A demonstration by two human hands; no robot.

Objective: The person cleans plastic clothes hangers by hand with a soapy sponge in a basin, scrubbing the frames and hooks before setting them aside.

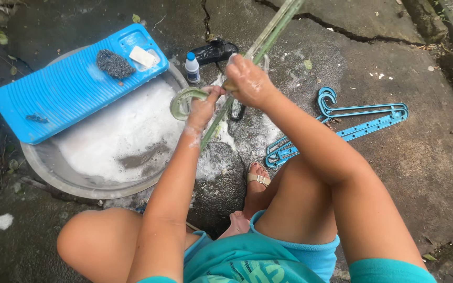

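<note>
One green hanger (pixel 221 107), long axis upper-right

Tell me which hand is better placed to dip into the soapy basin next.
Left, probably. The left hand holds the green hanger by its hook right above the rim of the basin of suds, while the right hand grips farther along the hanger, over the wet concrete.

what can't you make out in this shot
Head view only:
- Far end of the green plastic hanger: cut off by the top edge.
- Right hand: suds hide what its fingers press.
- Round metal basin: foam hides the contents.
- Small white bottle with blue cap: label too small.
</note>
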